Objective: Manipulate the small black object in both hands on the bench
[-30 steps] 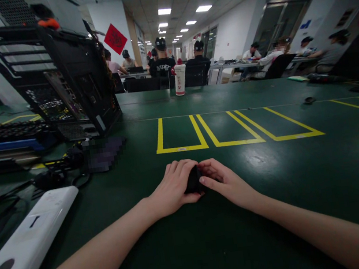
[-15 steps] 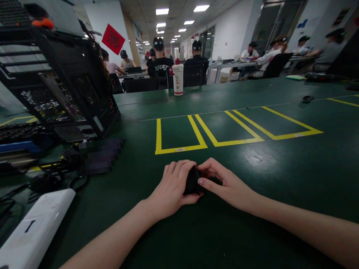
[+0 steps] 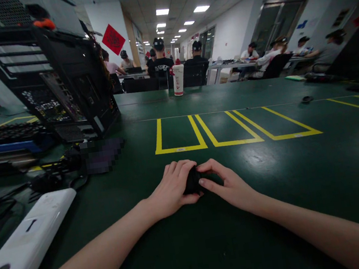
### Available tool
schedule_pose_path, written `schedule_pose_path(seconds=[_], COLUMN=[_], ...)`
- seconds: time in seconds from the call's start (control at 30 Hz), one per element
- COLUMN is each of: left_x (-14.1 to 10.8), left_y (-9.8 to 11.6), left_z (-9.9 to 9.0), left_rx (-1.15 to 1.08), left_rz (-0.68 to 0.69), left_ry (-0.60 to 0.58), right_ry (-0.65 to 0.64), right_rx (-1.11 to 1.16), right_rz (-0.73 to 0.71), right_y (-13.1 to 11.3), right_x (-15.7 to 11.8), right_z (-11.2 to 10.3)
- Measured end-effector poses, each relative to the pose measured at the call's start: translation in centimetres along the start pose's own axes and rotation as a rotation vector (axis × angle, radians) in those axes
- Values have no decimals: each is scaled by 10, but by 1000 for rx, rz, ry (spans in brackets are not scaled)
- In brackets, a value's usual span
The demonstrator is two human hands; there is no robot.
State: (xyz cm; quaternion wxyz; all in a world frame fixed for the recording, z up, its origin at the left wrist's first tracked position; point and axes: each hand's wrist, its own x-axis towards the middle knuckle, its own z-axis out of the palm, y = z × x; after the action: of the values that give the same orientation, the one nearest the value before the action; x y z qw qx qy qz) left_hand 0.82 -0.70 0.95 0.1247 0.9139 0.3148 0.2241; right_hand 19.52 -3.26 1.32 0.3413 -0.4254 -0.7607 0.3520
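A small black object (image 3: 191,182) sits between my hands, low over the green table (image 3: 195,248); its exact kind is hard to make out. My left hand (image 3: 171,186) is wrapped round its left side, thumb below and fingers over the top. The thumb and index finger of my right hand (image 3: 222,182) grip the object's right end, one above the other. Much of the object is covered by my fingers.
Yellow tape outlines (image 3: 181,149) mark the table ahead. Left are an open black computer case (image 3: 76,91), cables (image 3: 44,182) and a long white device (image 3: 30,240). A white and red cup (image 3: 177,79) stands at the far edge. Several people sit beyond.
My right fingertips have shifted very slightly on the black object's right end. My left hand stays in place around it.
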Motion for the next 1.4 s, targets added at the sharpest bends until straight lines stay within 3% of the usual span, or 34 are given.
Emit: schedule_pose_path(seconds=[0.23,0.4,0.57,0.87,1.1,1.4], left_x=[0,-1,-2,-1,-1,-1], left_y=[4,3,3,2,3,4], left_z=[-7,-6,-6,-4,-5,-8], left_rx=[-12,-18,-7,-3,-11,-18], left_rz=[-7,-10,-8,0,2,-8], left_ry=[-31,-39,-37,-26,-10,-32], right_ry=[-26,-56,-7,-4,-7,32], right_rx=[-9,-71,-68,-60,-120,-8], right_rz=[83,30,3,54,-42,32], right_y=[-1,-3,1,1,0,0], right_x=[2,-1,1,4,-1,2], right_z=[-1,-4,-1,0,-1,2])
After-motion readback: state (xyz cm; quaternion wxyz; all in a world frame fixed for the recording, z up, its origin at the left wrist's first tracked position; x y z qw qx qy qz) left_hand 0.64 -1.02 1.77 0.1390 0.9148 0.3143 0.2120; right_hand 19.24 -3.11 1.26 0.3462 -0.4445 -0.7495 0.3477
